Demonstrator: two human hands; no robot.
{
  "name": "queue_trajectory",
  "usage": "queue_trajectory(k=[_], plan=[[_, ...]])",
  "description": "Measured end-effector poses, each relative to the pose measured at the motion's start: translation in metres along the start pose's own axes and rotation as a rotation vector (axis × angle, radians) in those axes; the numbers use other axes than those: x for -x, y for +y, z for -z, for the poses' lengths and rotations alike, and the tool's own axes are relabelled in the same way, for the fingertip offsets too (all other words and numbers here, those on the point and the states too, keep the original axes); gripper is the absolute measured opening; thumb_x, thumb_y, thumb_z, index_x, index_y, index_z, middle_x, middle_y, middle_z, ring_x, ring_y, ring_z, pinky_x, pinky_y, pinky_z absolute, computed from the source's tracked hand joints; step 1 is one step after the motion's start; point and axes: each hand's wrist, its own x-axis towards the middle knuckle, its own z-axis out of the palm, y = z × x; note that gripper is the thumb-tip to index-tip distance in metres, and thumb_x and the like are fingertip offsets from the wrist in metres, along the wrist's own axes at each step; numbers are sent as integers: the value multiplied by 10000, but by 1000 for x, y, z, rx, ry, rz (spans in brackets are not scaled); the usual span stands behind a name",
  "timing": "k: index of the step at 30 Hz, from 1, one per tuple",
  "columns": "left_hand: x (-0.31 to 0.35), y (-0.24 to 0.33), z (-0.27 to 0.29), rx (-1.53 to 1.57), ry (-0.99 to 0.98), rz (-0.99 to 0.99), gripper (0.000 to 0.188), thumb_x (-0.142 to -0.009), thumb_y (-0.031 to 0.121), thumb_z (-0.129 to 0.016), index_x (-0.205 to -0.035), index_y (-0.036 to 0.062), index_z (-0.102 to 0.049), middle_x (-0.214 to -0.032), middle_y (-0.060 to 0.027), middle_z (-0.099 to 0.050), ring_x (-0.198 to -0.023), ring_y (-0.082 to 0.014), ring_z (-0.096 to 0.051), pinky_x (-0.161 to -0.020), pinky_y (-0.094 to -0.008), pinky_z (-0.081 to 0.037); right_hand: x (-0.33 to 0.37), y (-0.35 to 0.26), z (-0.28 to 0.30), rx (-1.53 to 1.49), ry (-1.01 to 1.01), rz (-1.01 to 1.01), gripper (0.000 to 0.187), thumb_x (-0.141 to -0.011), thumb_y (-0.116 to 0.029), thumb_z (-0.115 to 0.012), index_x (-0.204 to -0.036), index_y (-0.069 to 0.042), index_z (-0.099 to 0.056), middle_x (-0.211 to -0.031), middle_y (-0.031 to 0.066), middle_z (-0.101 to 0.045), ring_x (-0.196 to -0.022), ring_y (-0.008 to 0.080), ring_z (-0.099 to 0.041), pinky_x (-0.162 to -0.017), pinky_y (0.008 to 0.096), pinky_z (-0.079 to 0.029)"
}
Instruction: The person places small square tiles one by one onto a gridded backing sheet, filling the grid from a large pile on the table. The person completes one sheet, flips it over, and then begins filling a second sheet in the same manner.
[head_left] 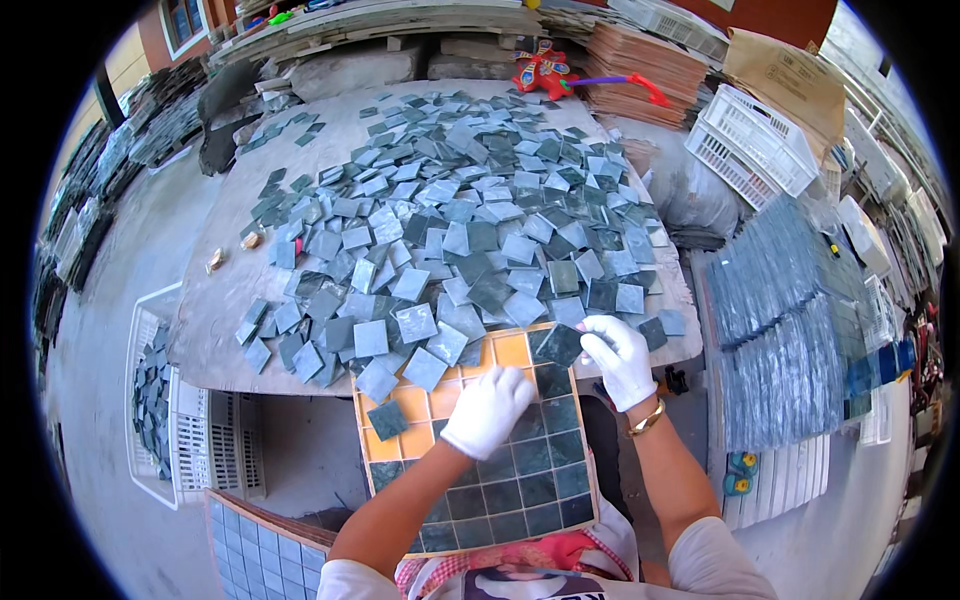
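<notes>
A wooden grid tray (pixel 510 349) with orange cells leans from my lap against the table edge. Dark green square stone tiles (pixel 537 488) fill its lower rows and part of its right side; several upper-left cells show bare orange. My left hand (pixel 490 412), in a white glove, is over the middle of the tray with its fingers curled closed; whatever they hold is hidden. At the tray's upper right corner, my gloved right hand (pixel 620 362) pinches a dark tile (pixel 560 345) by its edge. One loose tile (pixel 387 420) lies askew over the left cells.
Loose tiles (pixel 480 238) are heaped across the table (pixel 225 340). A red toy (pixel 545 75) lies at its far edge. White crates (pixel 755 140) and stacked wrapped tiles (pixel 785 330) stand at right. Another crate (pixel 190 440) with tiles and a filled panel (pixel 265 550) are at left.
</notes>
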Motion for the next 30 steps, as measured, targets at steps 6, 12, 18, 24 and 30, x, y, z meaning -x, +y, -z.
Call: queue_trajectory(k=[6,12,18,24,30], plan=[[61,6,6,268,225,145,491,-681,278,-754,-1092,55,-601,-1123,-128,-584,-1006,-320,-569,-858,-409,-459,16,9,25,7,67,-15,132,-853,-34,-599,-972,6,-640,-886,20,-642,-669,63,-587,-614,213,-495],[53,3,15,229,130,232,690,-614,324,-783,-1208,69,-543,-1118,-106,-559,-1013,-330,-533,-874,-434,-433,21,18,26,-54,73,-42,142,-853,-32,-604,-986,4,-640,-880,26,-637,-653,72,-593,-595,211,-483],[29,1,-3,182,97,280,625,-613,342,-788,-1138,83,-570,-1034,-94,-559,-974,-311,-526,-859,-412,-434,29,17,21,-114,93,-84,148,-856,-32,-606,-999,-2,-633,-885,27,-636,-663,69,-584,-606,204,-475],[9,14,-4,158,171,497,519,-648,274,-781,-1100,91,-603,-988,-91,-561,-938,-302,-532,-807,-405,-438,20,22,17,-156,29,-65,158,-858,-33,-607,-1010,0,-631,-896,27,-638,-668,70,-581,-603,205,-471],[9,25,-2,107,171,525,480,-667,219,-758,-1112,101,-623,-1002,-79,-566,-937,-296,-533,-798,-400,-435,-16,34,-9,134,-79,-35,151,-854,-93,-595,-970,-13,-651,-794,42,-647,-624,86,-587,-568,233,-465]])
